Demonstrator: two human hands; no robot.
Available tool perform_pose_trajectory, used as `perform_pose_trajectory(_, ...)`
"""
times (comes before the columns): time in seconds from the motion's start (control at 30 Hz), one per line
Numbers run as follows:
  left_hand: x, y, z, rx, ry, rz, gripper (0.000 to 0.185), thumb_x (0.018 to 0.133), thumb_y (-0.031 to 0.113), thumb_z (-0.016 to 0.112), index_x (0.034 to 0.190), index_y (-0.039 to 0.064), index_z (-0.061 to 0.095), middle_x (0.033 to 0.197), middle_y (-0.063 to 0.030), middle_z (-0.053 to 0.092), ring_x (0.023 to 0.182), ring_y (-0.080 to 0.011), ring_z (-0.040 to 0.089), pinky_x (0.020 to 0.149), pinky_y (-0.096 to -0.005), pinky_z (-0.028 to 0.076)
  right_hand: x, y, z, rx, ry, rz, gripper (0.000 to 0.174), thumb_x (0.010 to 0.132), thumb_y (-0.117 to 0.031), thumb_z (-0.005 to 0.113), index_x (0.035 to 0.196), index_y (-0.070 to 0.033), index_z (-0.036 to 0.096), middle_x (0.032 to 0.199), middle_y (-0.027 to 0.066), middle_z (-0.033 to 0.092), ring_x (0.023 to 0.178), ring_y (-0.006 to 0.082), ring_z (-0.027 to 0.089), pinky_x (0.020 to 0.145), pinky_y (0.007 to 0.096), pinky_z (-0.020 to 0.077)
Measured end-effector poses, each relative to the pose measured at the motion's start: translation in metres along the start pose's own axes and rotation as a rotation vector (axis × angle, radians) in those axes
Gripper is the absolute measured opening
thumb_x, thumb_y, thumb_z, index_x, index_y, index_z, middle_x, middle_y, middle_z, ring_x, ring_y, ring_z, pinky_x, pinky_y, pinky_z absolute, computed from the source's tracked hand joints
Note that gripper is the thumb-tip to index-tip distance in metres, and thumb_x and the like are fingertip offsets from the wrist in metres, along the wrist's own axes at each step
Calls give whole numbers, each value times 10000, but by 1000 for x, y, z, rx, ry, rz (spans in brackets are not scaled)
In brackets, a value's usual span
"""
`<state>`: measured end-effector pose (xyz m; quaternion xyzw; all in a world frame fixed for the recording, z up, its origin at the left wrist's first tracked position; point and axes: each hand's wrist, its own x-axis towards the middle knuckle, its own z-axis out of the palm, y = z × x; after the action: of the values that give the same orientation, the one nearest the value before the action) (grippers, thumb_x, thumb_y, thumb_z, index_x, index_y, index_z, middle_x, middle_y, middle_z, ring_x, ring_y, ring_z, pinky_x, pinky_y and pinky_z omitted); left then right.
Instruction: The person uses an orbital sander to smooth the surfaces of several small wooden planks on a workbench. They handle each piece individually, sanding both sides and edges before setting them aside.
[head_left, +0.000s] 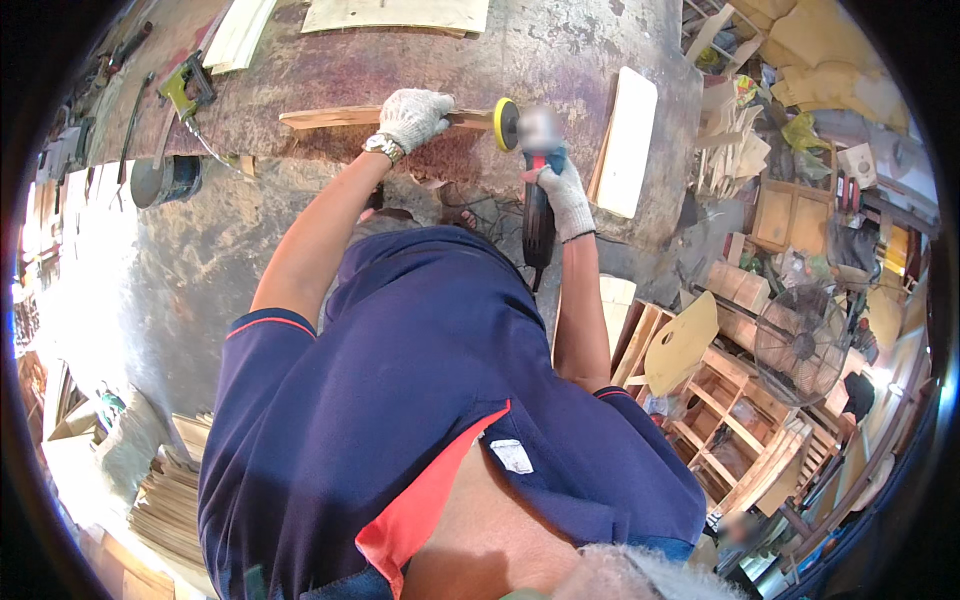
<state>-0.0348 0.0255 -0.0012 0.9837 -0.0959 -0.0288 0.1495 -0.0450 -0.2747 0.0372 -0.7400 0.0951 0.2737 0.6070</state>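
My left hand (417, 118), in a white knit glove with a watch at the wrist, grips a narrow wooden board (330, 117) on edge near the front of the worktable. My right hand (561, 196), gloved too, holds an angle grinder (538, 217) by its dark body. The grinder's yellow-rimmed disc pad (506, 124) is upright at the right end of the board; whether they touch, I cannot tell. Part of the grinder's head is blurred. Right of the grinder, a pale board (630, 142) lies on the table over a browner piece.
The worn worktable (300, 75) also bears a green air nailer (180, 88) with a hose at left and pale panels (397, 13) at the far side. A metal bucket (166, 182) is below its left edge. Wooden frames (720, 420) and a fan (802, 345) stand at right.
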Motion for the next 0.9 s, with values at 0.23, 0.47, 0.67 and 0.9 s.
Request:
perform_pose_trajectory(0.23, -3, 2, 8, 10, -23, -18, 218, 859, 329, 716, 966, 156, 638, 878, -105, 712, 817, -336, 710, 686, -477, 552, 7, 24, -21, 254, -81, 362, 329, 779, -110, 733, 1085, -52, 628, 827, 110, 667, 567, 223, 643, 560, 369, 555)
perform_pose_trajectory(0.47, -47, 21, 40, 40, 152, 11, 292, 764, 204, 751, 1023, 135, 636, 991, -62, 692, 956, -272, 681, 820, -417, 559, -24, 3, -31, -331, 96, -57, 529, 741, -153, 782, 1229, -30, 619, 1033, 115, 722, 947, 229, 691, 865, 368, 533)
perform_pose_trajectory(0.67, -58, 23, 55, 34, 240, 27, 357, 692, 204, 753, 1027, 144, 644, 966, -46, 669, 937, -244, 661, 793, -398, 549, -38, -31, -26, -885, 3, -18, 723, 688, -329, 818, 1296, -16, 581, 1211, 241, 687, 1160, 372, 660, 981, 422, 508)
perform_pose_trajectory(0.9, -70, 27, 65, 2, 282, 12, 430, 658, 205, 764, 1070, 147, 653, 994, -36, 660, 958, -238, 646, 816, -393, 524, -32, -52, -19, -983, 71, 77, 747, 697, -321, 794, 1332, -1, 564, 1224, 237, 684, 1165, 371, 656, 990, 413, 513)
